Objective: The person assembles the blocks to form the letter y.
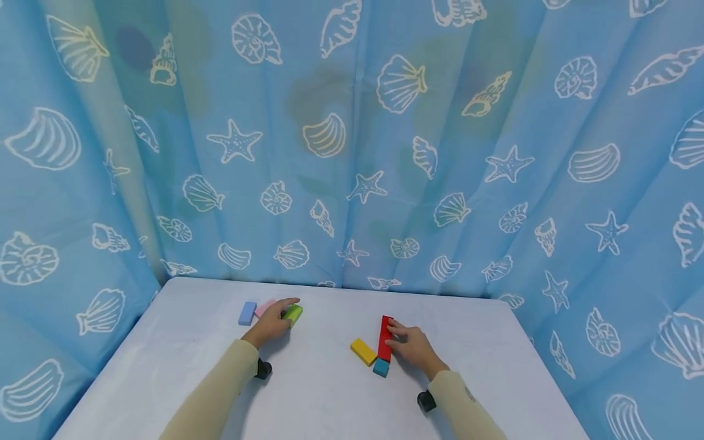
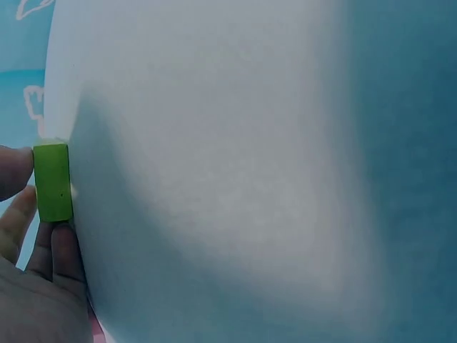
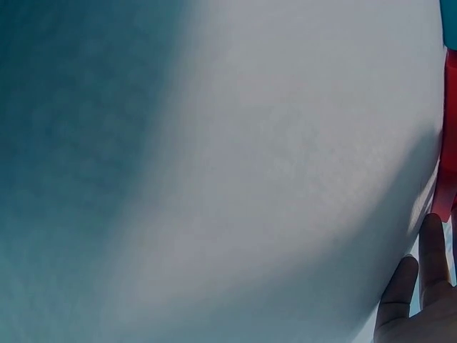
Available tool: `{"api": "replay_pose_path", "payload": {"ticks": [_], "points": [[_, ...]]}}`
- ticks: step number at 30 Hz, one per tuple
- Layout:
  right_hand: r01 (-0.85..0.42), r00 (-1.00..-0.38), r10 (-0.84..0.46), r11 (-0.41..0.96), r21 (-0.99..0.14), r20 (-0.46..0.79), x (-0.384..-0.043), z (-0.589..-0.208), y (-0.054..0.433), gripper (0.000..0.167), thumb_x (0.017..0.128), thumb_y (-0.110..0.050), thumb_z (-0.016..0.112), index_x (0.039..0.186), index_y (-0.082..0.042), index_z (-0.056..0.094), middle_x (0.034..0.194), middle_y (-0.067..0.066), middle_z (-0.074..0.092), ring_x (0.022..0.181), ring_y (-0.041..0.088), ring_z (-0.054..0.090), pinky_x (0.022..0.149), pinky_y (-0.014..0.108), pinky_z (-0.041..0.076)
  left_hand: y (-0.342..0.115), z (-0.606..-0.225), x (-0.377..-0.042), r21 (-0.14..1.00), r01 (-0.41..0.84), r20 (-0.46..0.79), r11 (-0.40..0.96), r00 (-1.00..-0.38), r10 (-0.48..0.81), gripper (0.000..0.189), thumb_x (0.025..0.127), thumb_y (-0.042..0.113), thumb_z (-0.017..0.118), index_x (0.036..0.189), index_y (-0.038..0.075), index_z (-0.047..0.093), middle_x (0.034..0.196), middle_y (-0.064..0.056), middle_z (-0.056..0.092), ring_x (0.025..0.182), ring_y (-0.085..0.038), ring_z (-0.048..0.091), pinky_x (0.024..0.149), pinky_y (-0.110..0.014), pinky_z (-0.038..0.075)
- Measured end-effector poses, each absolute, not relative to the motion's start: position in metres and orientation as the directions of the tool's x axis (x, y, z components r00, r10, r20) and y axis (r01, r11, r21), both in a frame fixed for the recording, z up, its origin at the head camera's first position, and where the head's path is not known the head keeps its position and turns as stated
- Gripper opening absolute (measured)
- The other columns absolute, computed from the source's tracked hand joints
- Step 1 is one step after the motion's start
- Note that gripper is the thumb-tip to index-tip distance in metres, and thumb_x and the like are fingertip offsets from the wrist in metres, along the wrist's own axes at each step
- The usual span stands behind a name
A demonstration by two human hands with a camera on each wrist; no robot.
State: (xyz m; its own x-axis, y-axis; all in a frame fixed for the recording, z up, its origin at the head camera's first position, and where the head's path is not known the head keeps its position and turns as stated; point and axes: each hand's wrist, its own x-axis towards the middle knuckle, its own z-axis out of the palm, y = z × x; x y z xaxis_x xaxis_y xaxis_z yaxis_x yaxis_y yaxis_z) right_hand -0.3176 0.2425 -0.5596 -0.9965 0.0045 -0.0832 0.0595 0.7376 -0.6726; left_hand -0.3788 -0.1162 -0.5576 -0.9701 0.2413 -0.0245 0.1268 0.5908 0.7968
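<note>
The left hand (image 1: 273, 322) pinches the green block (image 1: 294, 315), the red block (image 1: 383, 343) lying at three o'clock, long axis twelve-to-six, nearer right hand (image 1: 415, 347) touching it, fingers apart!

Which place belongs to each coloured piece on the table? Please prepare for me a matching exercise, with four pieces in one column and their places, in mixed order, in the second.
Pieces:
1. green block
2. red bar
3. teal block
4. light blue block

Places:
A. at the red bar's end nearer the person
B. farthest left of the pieces in the head view
C. touched by the fingers of the right hand
D. held by the left hand

Right pairs: 1-D, 2-C, 3-A, 4-B
</note>
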Motion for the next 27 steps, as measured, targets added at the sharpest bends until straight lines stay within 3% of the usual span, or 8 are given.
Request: {"api": "replay_pose_path", "payload": {"ticks": [5, 18, 27], "points": [[0.058, -0.996, 0.001, 0.729, -0.682, -0.084, -0.316, -0.561, 0.242, 0.048, 0.091, -0.019, 0.072, 0.137, -0.016, 0.059, 0.148, 0.003, 0.053, 0.141, 0.039, 0.040, 0.103, 0.051, 0.047, -0.116, -0.558, -0.377, 0.789, 0.128, -0.025, 0.601, -0.970, 0.240, 0.057, 0.089, 0.000, 0.055, 0.144, 0.012, 0.050, 0.150, -0.020, 0.045, 0.132, -0.038, 0.046, 0.112, -0.058, 0.033], [0.051, -0.997, 0.002, 0.738, -0.673, -0.073, -0.316, -0.566, 0.243, 0.048, 0.090, -0.020, 0.072, 0.137, -0.016, 0.060, 0.148, 0.003, 0.053, 0.140, 0.039, 0.040, 0.102, 0.051, 0.048, -0.108, -0.561, -0.372, 0.785, 0.118, 0.003, 0.608, -0.982, 0.186, 0.051, 0.087, 0.008, 0.071, 0.136, 0.006, 0.057, 0.132, -0.018, 0.056, 0.110, -0.030, 0.054, 0.102, -0.052, 0.045], [0.047, -0.998, 0.007, 0.731, -0.681, -0.061, -0.317, -0.566, 0.241, 0.048, 0.090, -0.019, 0.072, 0.136, -0.016, 0.060, 0.147, 0.002, 0.054, 0.140, 0.039, 0.040, 0.099, 0.050, 0.050, -0.109, -0.560, -0.369, 0.782, 0.124, 0.001, 0.610, -0.980, 0.197, 0.047, 0.087, 0.010, 0.069, 0.132, 0.004, 0.060, 0.129, -0.020, 0.060, 0.116, -0.034, 0.056, 0.103, -0.055, 0.045]]}}
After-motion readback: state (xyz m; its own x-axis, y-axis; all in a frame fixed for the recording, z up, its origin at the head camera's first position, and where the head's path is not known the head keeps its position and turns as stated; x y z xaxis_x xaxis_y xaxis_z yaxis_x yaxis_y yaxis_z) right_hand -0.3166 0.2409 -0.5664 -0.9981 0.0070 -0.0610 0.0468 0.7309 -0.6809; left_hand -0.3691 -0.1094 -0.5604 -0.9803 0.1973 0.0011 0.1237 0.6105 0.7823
